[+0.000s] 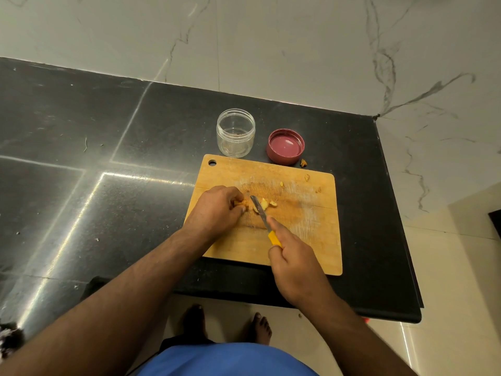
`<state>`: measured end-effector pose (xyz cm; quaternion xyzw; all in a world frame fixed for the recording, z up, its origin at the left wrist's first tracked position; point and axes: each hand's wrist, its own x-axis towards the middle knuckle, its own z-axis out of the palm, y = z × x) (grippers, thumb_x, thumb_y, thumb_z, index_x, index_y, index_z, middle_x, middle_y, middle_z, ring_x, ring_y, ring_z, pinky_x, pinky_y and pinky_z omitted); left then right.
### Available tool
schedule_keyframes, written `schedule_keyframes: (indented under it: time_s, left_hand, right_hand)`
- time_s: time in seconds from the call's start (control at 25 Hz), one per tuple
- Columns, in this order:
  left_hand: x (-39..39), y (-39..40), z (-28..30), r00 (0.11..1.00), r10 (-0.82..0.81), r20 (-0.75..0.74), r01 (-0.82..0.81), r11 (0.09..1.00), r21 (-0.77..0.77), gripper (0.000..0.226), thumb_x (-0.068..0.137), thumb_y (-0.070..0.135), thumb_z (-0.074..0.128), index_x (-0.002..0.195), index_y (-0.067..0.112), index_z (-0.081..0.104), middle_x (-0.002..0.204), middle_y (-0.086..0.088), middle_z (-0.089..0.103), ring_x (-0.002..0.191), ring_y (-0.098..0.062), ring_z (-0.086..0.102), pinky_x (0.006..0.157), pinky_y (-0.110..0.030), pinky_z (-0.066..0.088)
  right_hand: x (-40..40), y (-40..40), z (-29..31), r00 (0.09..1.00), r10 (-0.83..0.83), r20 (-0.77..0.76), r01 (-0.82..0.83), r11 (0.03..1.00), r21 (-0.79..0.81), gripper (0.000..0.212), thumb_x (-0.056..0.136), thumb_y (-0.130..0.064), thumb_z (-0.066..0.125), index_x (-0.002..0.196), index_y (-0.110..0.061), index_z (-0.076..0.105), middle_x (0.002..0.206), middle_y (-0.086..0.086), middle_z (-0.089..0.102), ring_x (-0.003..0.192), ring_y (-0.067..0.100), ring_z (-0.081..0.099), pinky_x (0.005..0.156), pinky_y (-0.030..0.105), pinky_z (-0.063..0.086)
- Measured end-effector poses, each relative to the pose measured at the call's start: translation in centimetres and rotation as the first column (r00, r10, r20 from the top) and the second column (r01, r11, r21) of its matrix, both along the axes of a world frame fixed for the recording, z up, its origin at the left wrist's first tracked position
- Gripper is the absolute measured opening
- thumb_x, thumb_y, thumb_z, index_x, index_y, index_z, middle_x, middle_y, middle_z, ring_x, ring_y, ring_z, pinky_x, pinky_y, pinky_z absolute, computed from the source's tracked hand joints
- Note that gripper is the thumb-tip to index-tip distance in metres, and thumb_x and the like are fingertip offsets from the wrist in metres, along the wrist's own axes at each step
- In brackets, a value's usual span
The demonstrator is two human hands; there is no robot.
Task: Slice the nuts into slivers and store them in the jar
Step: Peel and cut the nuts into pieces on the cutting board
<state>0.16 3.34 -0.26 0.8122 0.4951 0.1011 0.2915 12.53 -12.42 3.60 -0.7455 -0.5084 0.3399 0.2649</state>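
Observation:
A wooden cutting board (298, 240) lies on the black counter. My left hand (217, 206) pinches a brown nut (242, 203) against the board. My right hand (294, 263) grips the yellow handle of a small knife (259, 211), index finger along the blade's back; the blade rests just right of the held nut. Cut pale nut pieces (264, 204) lie right of the blade. A clear open jar (235, 132) stands beyond the board's far edge, with its red lid (285, 146) upturned to its right.
Stray nut bits lie near the board's far right corner (307, 177) and one on the counter (303, 163) by the lid. The black counter (108, 185) stretches left; its right edge and front edge drop to a pale tiled floor. A marble wall rises behind.

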Motion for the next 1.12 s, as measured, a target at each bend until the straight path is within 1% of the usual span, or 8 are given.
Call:
schedule_keyframes:
  time_s: [0.04,0.12,0.2,0.4,0.56,0.76,0.88,1.12]
  left_hand:
    - [0.0,0.0,0.0,1.0,0.004,0.007,-0.004,1.0,0.002,0.029,0.094,0.03,0.067,0.122,0.021,0.068,0.109,0.002,0.065,0.09,-0.011,0.055,0.069,-0.02,0.039]
    - [0.0,0.0,0.1,1.0,0.008,0.018,-0.008,1.0,0.006,0.029,0.094,0.029,0.068,0.122,0.02,0.069,0.109,0.002,0.066,0.09,-0.01,0.055,0.069,-0.019,0.039]
    - [0.1,0.0,0.1,1.0,0.006,0.019,-0.006,1.0,0.009,0.029,0.094,0.029,0.067,0.122,0.02,0.07,0.11,0.001,0.066,0.09,-0.01,0.055,0.072,-0.02,0.041]
    - [0.1,0.1,0.1,1.0,0.002,0.027,-0.003,1.0,0.018,0.03,0.094,0.028,0.067,0.123,0.019,0.07,0.11,0.001,0.066,0.09,-0.01,0.055,0.072,-0.02,0.04]
    - [0.1,0.3,0.0,1.0,-0.009,0.017,0.008,1.0,0.024,0.029,0.094,0.029,0.067,0.122,0.02,0.07,0.109,0.001,0.067,0.089,-0.01,0.055,0.072,-0.02,0.039]
    - [0.0,0.2,0.0,0.999,-0.037,0.01,0.036,0.998,0.051,0.03,0.095,0.028,0.065,0.123,0.019,0.07,0.111,0.0,0.068,0.091,-0.009,0.054,0.076,-0.021,0.041]
    - [0.0,0.2,0.2,0.999,-0.049,-0.005,0.049,0.997,0.058,0.029,0.095,0.028,0.065,0.122,0.019,0.071,0.11,0.0,0.068,0.093,-0.012,0.057,0.077,-0.023,0.044]
    - [0.1,0.3,0.3,0.998,-0.054,-0.012,0.055,0.996,0.064,0.028,0.094,0.027,0.065,0.12,0.019,0.072,0.11,-0.001,0.069,0.096,-0.014,0.058,0.078,-0.023,0.043]
  right_hand:
    - [-0.4,0.3,0.1,0.999,0.03,0.042,-0.03,1.0,-0.001,0.055,0.103,-0.019,0.039,0.155,-0.03,0.026,0.149,-0.004,0.044,0.112,0.007,0.052,0.094,0.025,0.042]
    - [-0.9,0.7,0.1,0.991,0.067,0.112,-0.066,0.998,-0.011,0.054,0.104,-0.019,0.038,0.156,-0.027,0.024,0.152,-0.003,0.04,0.128,0.01,0.046,0.104,0.024,0.038]
    - [-1.1,0.9,0.0,0.985,0.086,0.149,-0.086,0.996,-0.011,0.053,0.104,-0.02,0.037,0.155,-0.025,0.025,0.153,-0.003,0.04,0.133,0.009,0.041,0.107,0.021,0.034]
    - [-1.6,1.1,-0.2,0.97,0.118,0.211,-0.115,0.993,-0.027,0.053,0.105,-0.02,0.035,0.155,-0.023,0.022,0.149,-0.001,0.04,0.129,0.011,0.044,0.103,0.021,0.037]
    - [-2.1,1.3,-0.1,0.954,0.156,0.257,-0.151,0.988,-0.04,0.055,0.104,-0.018,0.034,0.156,-0.023,0.019,0.137,0.003,0.046,0.111,0.016,0.052,0.091,0.029,0.049]
    - [-1.9,2.4,0.2,0.951,0.176,0.254,-0.157,0.983,-0.094,0.057,0.102,-0.015,0.034,0.157,-0.023,0.017,0.137,0.004,0.046,0.114,0.019,0.051,0.094,0.03,0.046]
    - [-1.9,2.5,0.3,0.948,0.184,0.258,-0.163,0.981,-0.102,0.058,0.102,-0.015,0.035,0.156,-0.023,0.018,0.136,0.003,0.047,0.112,0.017,0.051,0.092,0.029,0.046]
    - [-2.2,1.8,0.2,0.958,0.171,0.231,-0.155,0.984,-0.084,0.056,0.103,-0.015,0.034,0.157,-0.022,0.02,0.138,0.003,0.047,0.113,0.014,0.05,0.088,0.021,0.041]
